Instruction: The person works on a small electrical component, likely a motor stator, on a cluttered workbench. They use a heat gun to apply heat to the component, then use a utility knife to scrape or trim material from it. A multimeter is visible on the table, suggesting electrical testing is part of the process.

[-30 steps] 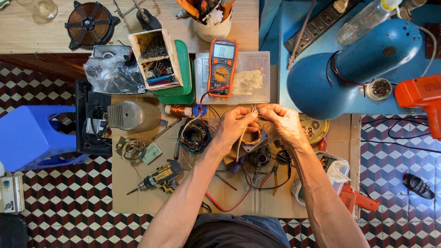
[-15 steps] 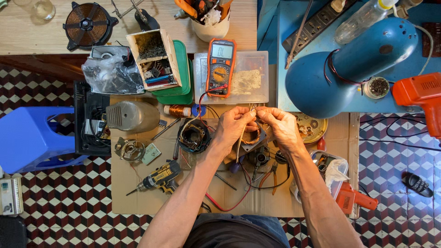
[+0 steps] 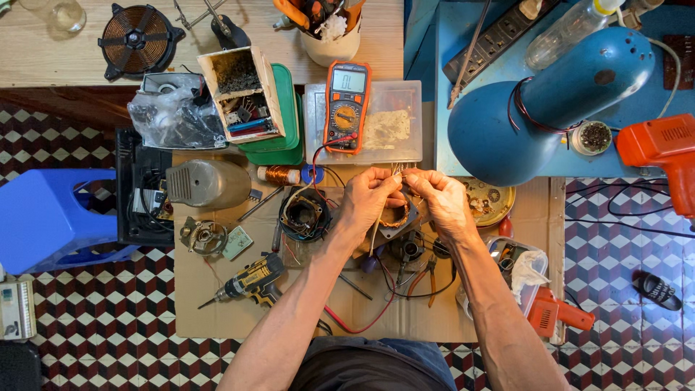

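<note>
While pinching the thin wire leads [image 3: 397, 174] between closed fingers [image 3: 391, 190] — left hand [image 3: 369, 201] and right hand [image 3: 443, 203] meeting tip to tip — holding them just above the copper-wound motor stator [image 3: 397, 217], lying directly beneath on the cardboard-covered table [image 3: 217, 304], equally near both.

Two bare forearms, without sleeves, watch or rings, end in the left hand [image 3: 369, 199] and right hand [image 3: 443, 203]. A dark grey shirt and blue trousers show at the bottom edge.
</note>
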